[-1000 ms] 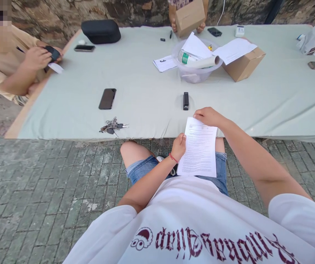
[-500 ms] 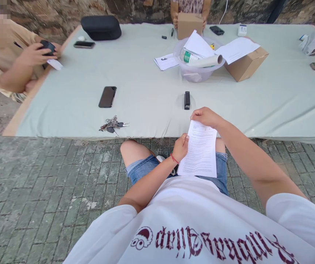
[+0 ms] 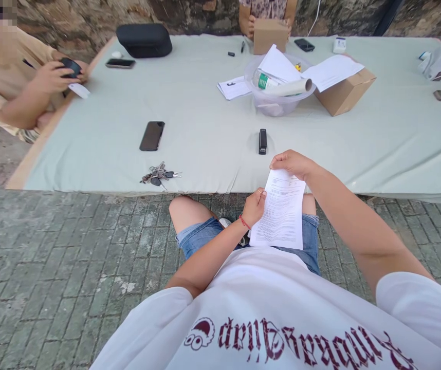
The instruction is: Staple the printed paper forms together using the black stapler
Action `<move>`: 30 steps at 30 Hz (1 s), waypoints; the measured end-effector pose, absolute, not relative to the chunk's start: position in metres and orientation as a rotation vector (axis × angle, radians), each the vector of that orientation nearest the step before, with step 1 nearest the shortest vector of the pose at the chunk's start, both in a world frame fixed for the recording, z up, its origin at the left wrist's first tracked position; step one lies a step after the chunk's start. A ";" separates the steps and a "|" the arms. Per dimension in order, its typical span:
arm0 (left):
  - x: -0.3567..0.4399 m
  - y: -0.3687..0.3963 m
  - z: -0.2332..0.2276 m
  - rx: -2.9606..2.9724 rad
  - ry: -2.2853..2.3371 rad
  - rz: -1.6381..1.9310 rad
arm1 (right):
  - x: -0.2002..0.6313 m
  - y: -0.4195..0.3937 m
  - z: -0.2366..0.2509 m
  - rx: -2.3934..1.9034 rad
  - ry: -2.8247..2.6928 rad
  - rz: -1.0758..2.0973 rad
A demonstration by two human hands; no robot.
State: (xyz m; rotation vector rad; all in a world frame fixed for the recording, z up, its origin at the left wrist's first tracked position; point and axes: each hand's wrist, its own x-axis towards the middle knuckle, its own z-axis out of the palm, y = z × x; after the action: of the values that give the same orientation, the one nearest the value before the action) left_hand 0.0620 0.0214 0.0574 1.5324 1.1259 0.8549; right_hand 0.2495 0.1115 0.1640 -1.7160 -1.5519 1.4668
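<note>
A white printed sheet of paper (image 3: 280, 216) hangs over my lap, its upper end near the table's front edge. My left hand (image 3: 255, 206), with a red string at the wrist, pinches the sheet's left edge. At the top edge, my right hand (image 3: 290, 163) grips the paper between thumb and fingers. Whether it is one sheet or more I cannot tell. Just beyond my right hand a black stapler (image 3: 262, 142) lies on the table.
On the cloth-covered table (image 3: 201, 133) lie a phone (image 3: 152, 136) and a bunch of keys (image 3: 160, 176). Farther back are a plastic basin (image 3: 272, 107) of papers, a cardboard box (image 3: 344, 95) and a black case (image 3: 143, 41). Co-workers are at the left (image 3: 31, 87) and far side (image 3: 246, 25).
My right hand has shifted slightly to the right along the paper's top edge, and the sheet has tilted and rippled a little. My left hand stays on its left edge.
</note>
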 end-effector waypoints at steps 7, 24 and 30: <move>0.061 0.018 0.057 1.521 1.139 0.877 | 0.260 0.116 0.167 -1.800 -1.727 1.322; 0.042 0.032 0.051 1.077 1.250 0.998 | 0.315 0.102 0.154 -1.801 -2.190 0.927; 0.043 0.032 0.047 0.991 1.251 1.019 | 0.339 0.100 0.144 -1.830 -2.028 1.036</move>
State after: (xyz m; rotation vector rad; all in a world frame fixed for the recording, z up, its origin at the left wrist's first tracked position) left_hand 0.0425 0.0323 0.0472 0.9909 1.2515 1.0188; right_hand 0.3387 0.0996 0.1435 -1.8304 -2.0277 1.0361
